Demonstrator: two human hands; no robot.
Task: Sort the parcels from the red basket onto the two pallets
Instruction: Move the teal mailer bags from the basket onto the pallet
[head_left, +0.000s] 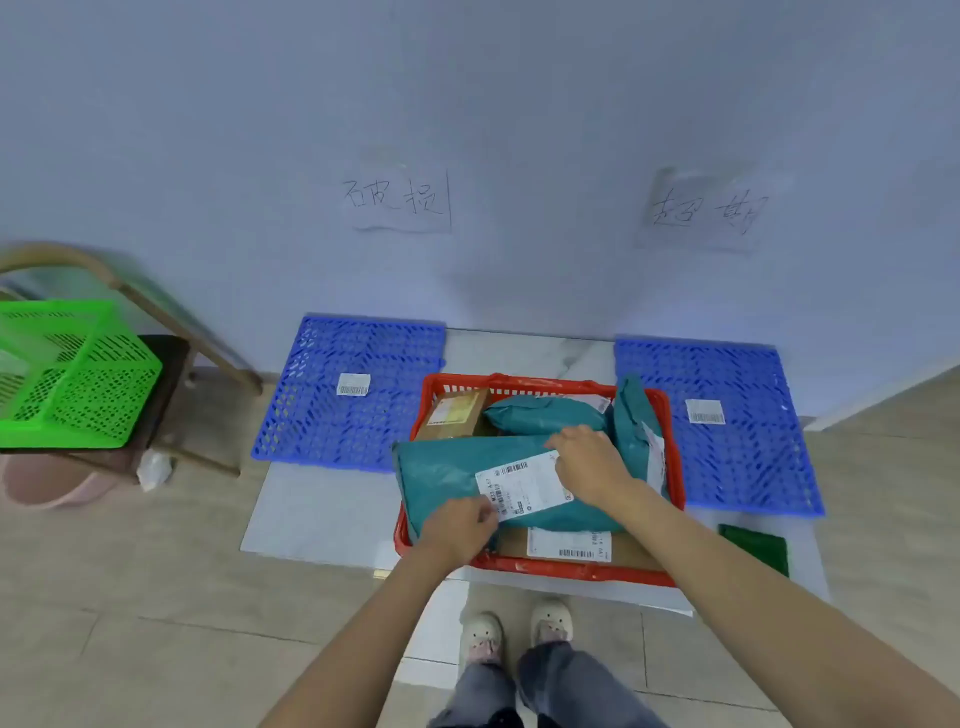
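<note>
Parcels fill the red basket (540, 569), which sits on the floor between two blue pallets (350, 395), so either one is a short reach away. Each pallet lies under a handwritten sign (397, 200) on the wall and carries only a small white label (354, 385), which suggests the sorting has barely begun.

On top of the pile lies a big teal mailer (452, 473), face up so its shipping label (522, 488) can be read. The left hand (460, 527) pinches the mailer's near edge at the label's corner. The right hand (589, 462) rests on the far end of the label, fingers curled over the bag; whether they truly grip it I cannot tell. Holding both ends probably keeps the soft bag flat enough to check before choosing a side.

Under and behind it lie two more teal mailers (545, 415), one propped against the right wall, a brown box (457, 413) at the back left, and a flat carton (571, 545) with its own label at the front. A green basket (78, 379) stands apart on a chair to the left.
</note>
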